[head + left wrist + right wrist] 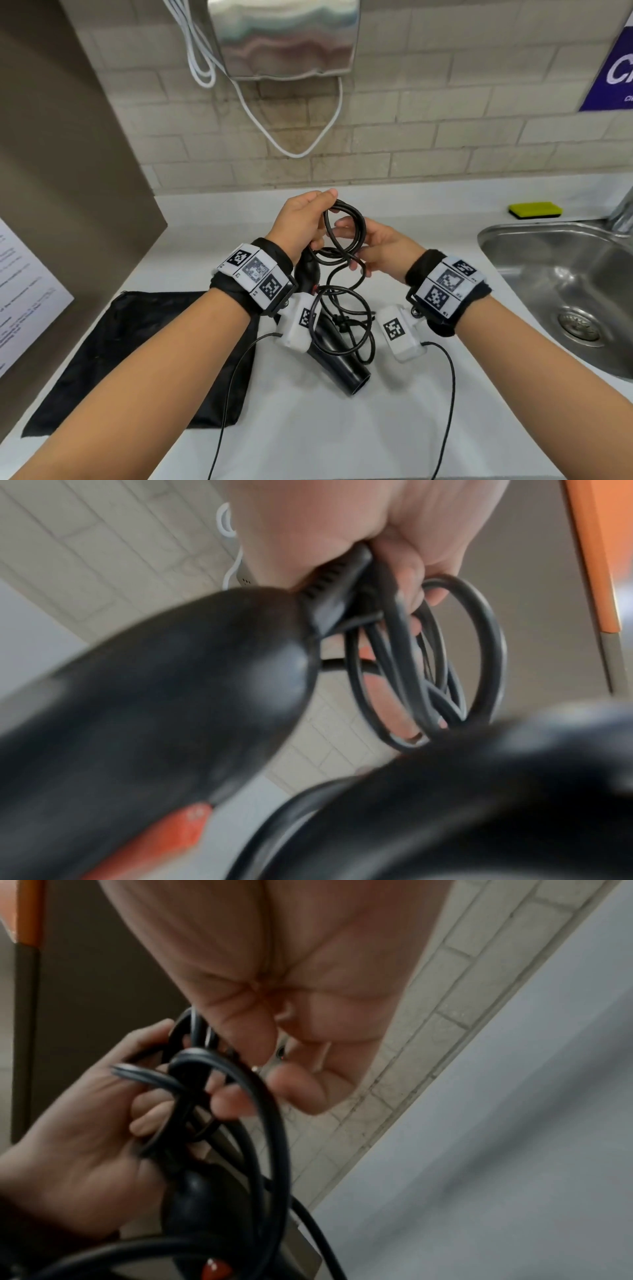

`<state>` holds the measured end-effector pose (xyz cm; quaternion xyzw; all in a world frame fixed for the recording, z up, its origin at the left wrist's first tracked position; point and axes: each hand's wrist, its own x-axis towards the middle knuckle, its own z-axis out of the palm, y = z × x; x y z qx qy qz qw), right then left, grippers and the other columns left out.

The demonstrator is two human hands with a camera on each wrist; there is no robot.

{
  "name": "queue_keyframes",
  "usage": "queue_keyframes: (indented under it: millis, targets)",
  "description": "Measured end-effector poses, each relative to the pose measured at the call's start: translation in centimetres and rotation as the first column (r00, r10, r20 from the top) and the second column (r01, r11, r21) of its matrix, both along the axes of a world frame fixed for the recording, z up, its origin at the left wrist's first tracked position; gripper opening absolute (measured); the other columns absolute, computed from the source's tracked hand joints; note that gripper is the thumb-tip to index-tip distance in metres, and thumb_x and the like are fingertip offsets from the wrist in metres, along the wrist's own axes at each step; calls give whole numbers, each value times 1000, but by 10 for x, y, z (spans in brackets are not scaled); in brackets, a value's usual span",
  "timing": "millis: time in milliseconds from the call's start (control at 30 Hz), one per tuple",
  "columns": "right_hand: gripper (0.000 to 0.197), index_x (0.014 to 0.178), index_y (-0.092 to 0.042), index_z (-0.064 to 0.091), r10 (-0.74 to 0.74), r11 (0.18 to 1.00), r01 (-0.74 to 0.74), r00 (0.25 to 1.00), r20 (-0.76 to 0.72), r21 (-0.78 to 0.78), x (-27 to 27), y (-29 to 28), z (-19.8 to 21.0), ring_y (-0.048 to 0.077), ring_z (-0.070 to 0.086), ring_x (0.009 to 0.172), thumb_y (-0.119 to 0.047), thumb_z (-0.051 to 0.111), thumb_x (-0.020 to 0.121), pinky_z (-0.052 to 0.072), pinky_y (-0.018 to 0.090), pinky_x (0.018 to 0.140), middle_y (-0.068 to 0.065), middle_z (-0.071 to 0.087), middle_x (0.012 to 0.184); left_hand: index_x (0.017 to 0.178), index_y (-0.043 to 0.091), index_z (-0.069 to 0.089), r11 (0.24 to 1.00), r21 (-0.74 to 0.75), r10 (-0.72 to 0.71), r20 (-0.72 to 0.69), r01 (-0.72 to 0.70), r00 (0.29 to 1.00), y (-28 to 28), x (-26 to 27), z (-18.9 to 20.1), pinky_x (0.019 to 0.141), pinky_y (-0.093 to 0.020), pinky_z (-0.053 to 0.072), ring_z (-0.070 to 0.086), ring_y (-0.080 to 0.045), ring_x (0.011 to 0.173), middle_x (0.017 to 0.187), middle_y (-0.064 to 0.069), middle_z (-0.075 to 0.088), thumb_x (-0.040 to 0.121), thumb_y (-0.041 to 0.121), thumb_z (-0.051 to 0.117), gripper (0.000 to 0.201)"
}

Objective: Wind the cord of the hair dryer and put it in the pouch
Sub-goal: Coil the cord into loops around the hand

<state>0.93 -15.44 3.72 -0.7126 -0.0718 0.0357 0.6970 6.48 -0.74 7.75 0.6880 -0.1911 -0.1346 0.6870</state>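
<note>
Two hands meet over the middle of the white worktop, both busy with the black cord of the hair dryer. The left hand has its fingers curled round a bunch of small loops and round the ribbed end where the cord leaves the handle, so the dryer hangs tilted beneath it, nozzle pointing near and to the right, just above or perhaps touching the worktop; I can't tell which. The right hand is just beside it on the right, its fingers pressed together and pinching what looks like the metal plug end of the cord, though the wrist view is blurred. Looser turns of cord droop between the wrists and trail over the dryer's barrel. The black pouch lies flat on the left of the worktop, near the dryer. Well apart to the right is a steel sink, with a yellow sponge on the far ledge behind it.
</note>
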Motion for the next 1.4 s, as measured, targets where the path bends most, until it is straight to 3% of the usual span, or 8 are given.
queue_keyframes:
  millis: [233, 367, 567, 667, 800, 967, 1200, 1400]
  targets:
    - [35, 91, -28, 53, 66, 972, -77, 996, -57, -223, -5, 0, -6, 6, 43, 55, 6, 47, 85, 34, 19, 48, -9, 51, 82, 68, 10, 50, 999, 31, -18, 20, 17, 1000, -3, -4, 1, 33, -16, 21, 19, -6, 32, 54, -1, 23, 96, 24, 49, 31]
    - [53, 101, -29, 55, 82, 942, -77, 997, 3, -327, -7, 0, -2, 4, 41, 56, 17, 36, 86, 35, 18, 50, -19, 58, 71, 66, 11, 48, 1000, 11, -8, 29, 8, 1000, -4, -4, 0, 32, -16, 20, 20, -7, 32, 56, -2, 25, 96, 24, 49, 33]
    - [42, 85, -22, 64, 52, 933, 10, 985, 162, -360, -3, 11, -1, 23, 52, 81, 13, 43, 75, 42, 33, 68, 22, 58, 100, 65, 12, 49, 1000, 5, 12, 43, -12, 999, -3, -5, 0, 31, -17, 22, 23, -6, 31, 58, -4, 27, 97, 24, 49, 33]
    - [47, 102, -15, 60, -14, 945, 91, 971, 239, -314, -4, 10, 0, -2, 61, 78, 23, 44, 80, 47, 13, 71, 11, 59, 101, 68, 10, 50, 1000, 12, 22, 53, -23, 998, -3, -7, 2, 31, -17, 23, 23, -5, 31, 57, -3, 27, 97, 23, 48, 32]
    - [42, 95, -15, 67, -83, 915, 159, 974, 211, -372, -1, 6, -5, 9, 64, 72, 19, 46, 80, 47, 33, 66, 6, 67, 100, 67, 10, 48, 999, 23, 22, 61, -23, 998, -4, -8, 2, 31, -18, 23, 23, -5, 31, 55, -2, 27, 97, 23, 48, 33]
    - [28, 92, -9, 67, -222, 845, 304, 948, 227, -441, 5, -2, -5, -8, 50, 48, 9, 47, 86, 37, 5, 53, -21, 58, 50, 66, 11, 44, 999, 40, 2, 31, -3, 1000, 0, -7, 2, 33, -16, 23, 22, -5, 31, 45, 5, 30, 97, 24, 48, 34]
    - [17, 88, -13, 67, -668, 573, 545, 743, 36, -613, 15, -65, -57, 18, 49, 65, -8, 51, 90, 38, 15, 54, 9, 60, 85, 65, 11, 44, 997, 73, 7, 27, -9, 1000, 8, -7, 3, 33, -16, 22, 21, -6, 32, 50, 1, 28, 96, 23, 50, 33]
    - [27, 114, -6, 64, -709, 434, 231, 684, -172, -871, -1, -78, -89, 29, 58, 107, -15, 47, 94, 45, 31, 93, 13, 62, 120, 66, 11, 44, 999, 42, 29, 20, -30, 999, 5, -6, 0, 37, -16, 23, 25, -8, 33, 42, 6, 31, 95, 23, 52, 32]
